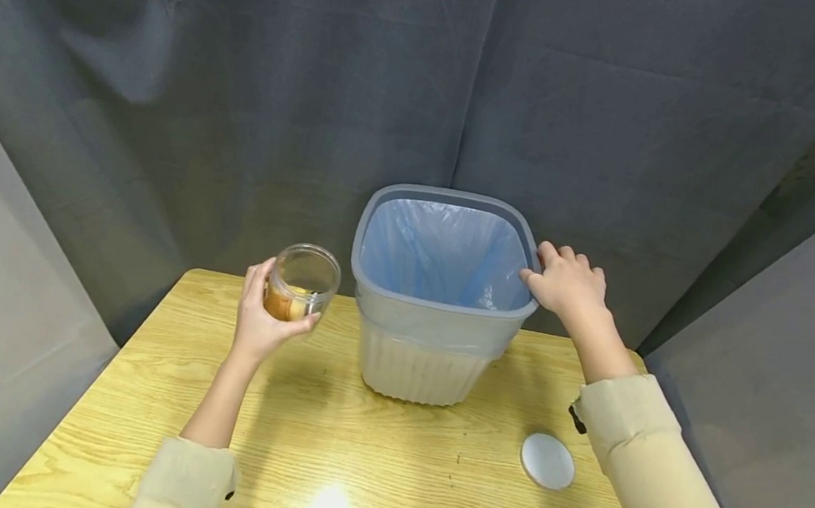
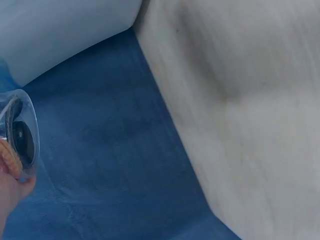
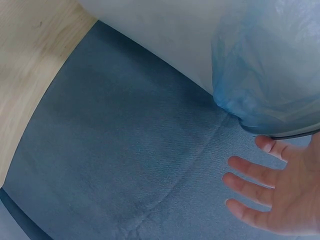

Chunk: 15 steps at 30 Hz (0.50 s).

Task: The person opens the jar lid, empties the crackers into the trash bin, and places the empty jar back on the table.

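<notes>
My left hand grips a clear round jar left of the trash bin, its lidless mouth facing up toward the head camera. Inside the jar sit an orange-brown ridged piece and dark glossy pieces, partly covered by the hand. The grey trash bin, lined with a blue plastic bag, stands upright toward the back of the table. At its right rim rests my right hand, thumb by the rim's edge. In the right wrist view the fingers are spread and mostly straight.
A round white lid lies on the wooden table, right of the bin. Dark grey curtain hangs close behind the table, and pale panels flank both sides.
</notes>
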{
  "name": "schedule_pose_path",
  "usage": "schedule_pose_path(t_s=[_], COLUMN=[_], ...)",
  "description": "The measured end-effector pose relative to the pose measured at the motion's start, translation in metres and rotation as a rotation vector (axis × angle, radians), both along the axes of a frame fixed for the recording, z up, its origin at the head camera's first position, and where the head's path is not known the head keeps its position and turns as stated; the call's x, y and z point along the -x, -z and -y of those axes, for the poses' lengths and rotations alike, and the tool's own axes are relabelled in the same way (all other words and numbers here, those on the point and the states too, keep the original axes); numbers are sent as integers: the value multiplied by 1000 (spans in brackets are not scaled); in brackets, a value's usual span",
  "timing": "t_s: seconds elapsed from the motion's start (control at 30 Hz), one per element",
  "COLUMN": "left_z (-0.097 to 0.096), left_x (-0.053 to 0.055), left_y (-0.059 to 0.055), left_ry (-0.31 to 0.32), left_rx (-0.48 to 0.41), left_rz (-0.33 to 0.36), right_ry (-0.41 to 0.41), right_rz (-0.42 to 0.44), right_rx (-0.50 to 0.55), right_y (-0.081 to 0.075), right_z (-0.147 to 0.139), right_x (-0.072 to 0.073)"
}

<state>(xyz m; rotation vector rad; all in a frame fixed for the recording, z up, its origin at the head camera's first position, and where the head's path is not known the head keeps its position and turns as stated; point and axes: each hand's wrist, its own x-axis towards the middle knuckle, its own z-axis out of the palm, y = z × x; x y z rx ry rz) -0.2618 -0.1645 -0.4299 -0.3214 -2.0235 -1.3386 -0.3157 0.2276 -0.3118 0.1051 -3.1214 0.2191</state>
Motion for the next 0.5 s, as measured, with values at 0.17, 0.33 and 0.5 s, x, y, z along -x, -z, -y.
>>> schedule_pose_path(t_s=[0.17,0.33,0.5], left_z=[0,-1,-1], left_x=[11,19,25], left_y=[-11,-22,-33], left_ry=[-22,-50,-98], left_rx=[20,52,96], left_rz=[-32,-76,-103], right_ry=[4,-1,-1], right_rz=[5,7,7], right_rx=[-4,-13,-15], right_y=[1,1,1], right_z=[0,-1,0], right_x=[0,0,1])
